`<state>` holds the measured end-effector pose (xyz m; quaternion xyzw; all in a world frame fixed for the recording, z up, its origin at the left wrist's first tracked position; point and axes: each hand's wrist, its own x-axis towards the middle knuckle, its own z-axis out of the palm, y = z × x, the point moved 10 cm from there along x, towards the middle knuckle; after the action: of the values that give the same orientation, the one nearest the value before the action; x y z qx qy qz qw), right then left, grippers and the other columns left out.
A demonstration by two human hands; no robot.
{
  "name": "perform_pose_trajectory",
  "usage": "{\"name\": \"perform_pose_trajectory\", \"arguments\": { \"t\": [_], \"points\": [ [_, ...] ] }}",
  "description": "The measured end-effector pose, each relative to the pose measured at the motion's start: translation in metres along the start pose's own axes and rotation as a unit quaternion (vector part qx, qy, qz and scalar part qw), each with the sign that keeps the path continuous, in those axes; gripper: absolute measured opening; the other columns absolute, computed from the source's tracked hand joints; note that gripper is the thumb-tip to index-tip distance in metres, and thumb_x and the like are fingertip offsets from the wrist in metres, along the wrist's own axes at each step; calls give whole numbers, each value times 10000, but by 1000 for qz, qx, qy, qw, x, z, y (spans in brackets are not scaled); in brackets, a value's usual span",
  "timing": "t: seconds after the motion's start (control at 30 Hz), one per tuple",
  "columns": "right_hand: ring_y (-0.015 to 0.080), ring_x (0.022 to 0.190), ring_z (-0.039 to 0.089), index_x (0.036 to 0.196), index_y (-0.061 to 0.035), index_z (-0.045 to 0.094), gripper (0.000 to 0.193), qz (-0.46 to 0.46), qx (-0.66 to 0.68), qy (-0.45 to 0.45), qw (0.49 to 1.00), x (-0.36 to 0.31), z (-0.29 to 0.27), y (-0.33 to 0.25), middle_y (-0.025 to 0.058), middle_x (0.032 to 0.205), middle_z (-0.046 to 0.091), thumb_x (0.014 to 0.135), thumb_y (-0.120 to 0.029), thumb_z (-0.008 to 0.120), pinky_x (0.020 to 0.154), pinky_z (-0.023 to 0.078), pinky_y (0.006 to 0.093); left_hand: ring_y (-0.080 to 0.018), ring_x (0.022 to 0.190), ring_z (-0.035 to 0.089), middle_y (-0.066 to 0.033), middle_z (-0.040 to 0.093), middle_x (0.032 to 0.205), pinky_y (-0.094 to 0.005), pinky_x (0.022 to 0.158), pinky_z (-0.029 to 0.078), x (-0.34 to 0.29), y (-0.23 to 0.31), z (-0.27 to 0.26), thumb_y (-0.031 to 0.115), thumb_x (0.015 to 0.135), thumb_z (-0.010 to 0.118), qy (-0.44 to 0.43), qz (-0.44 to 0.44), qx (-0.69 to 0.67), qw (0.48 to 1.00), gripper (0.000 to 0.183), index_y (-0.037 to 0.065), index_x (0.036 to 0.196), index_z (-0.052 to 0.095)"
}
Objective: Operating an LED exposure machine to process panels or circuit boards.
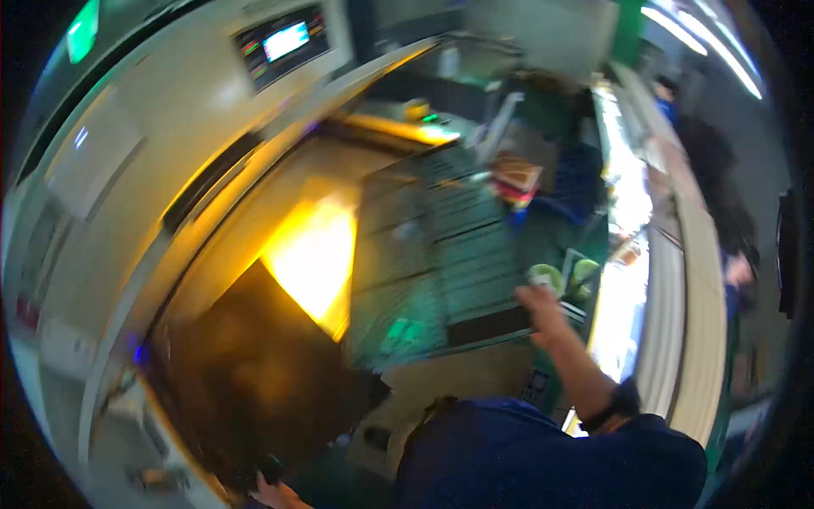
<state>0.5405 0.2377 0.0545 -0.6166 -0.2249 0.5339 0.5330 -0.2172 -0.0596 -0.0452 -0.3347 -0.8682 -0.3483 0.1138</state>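
Low in the picture, my left hand (275, 494) is closed at the near corner of a large dark brown sheet (254, 365). A small dark thing shows at its fingers, too blurred to name. My right arm reaches forward, and my right hand (538, 310) is by the right edge of a dark green panel (475, 233) marked off in rows. Right beside that hand is a pale green round thing (547, 277). Motion smears the right fingers, so I cannot make out whether they grip anything.
A pale machine with a lit screen (286, 41) stands at the left, its opening glowing bright yellow (318, 263). Small stacked items (515, 174) lie beyond the panel. A bright light strip (623, 237) and pale rail (699, 254) run along the right, with another person (740, 270) beyond.
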Motion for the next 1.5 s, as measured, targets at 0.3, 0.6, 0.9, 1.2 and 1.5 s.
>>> {"name": "perform_pose_trajectory", "arguments": {
  "t": [0.3, 0.6, 0.9, 1.2, 1.5],
  "points": [
    [178, 954, 656, 1143, -38, 628, 231, -124, 20, -70, 990, 68, -43, -42, 59, 1047, 677, 968, -189, 628, 807, 524, 324, -280, 957, 612, -171, 643, 1145, -386, 819, 497, -15, 63, -315, 213, 919, 682, 122, -248, -73, 958, 362, -52, 1153, 607],
    [140, 929, 644, 1106, -62, 620, 176, -102, 23, -101, 989, 94, -24, -26, 45, 1046, 671, 979, -183, 613, 798, 522, 288, -337, 1074, 582, -224, 602, 1214, -459, 965, 482, -88, 164, -542, 235, 864, 755, 212, -99, -112, 966, 544, -115, 1230, 558],
    [128, 866, 624, 1077, -48, 644, 179, -65, 25, -130, 989, 104, 20, 17, 16, 983, 670, 971, -192, 629, 770, 497, 300, -291, 919, 638, -170, 664, 1101, -410, 787, 551, -69, 214, -483, 169, 888, 716, -142, -121, 26, 982, 407, -46, 1203, 573],
    [120, 838, 629, 1046, -47, 668, 157, -51, -20, -154, 986, 90, 37, 26, 5, 976, 683, 963, -176, 632, 761, 498, 284, -416, 785, 673, -252, 671, 835, -469, 693, 511, -52, 274, -117, 236, 895, 663, -425, 26, 129, 895, 382, -13, 1180, 609],
    [129, 883, 622, 1089, -34, 663, 190, -78, -70, -126, 986, 56, 34, 34, 22, 999, 679, 966, -168, 609, 790, 496, 299, -406, 1011, 650, -274, 673, 1030, -433, 861, 485, -195, 94, 185, 286, 895, 643, -557, -153, -61, 814, 389, -38, 1109, 633]
  ]
}}
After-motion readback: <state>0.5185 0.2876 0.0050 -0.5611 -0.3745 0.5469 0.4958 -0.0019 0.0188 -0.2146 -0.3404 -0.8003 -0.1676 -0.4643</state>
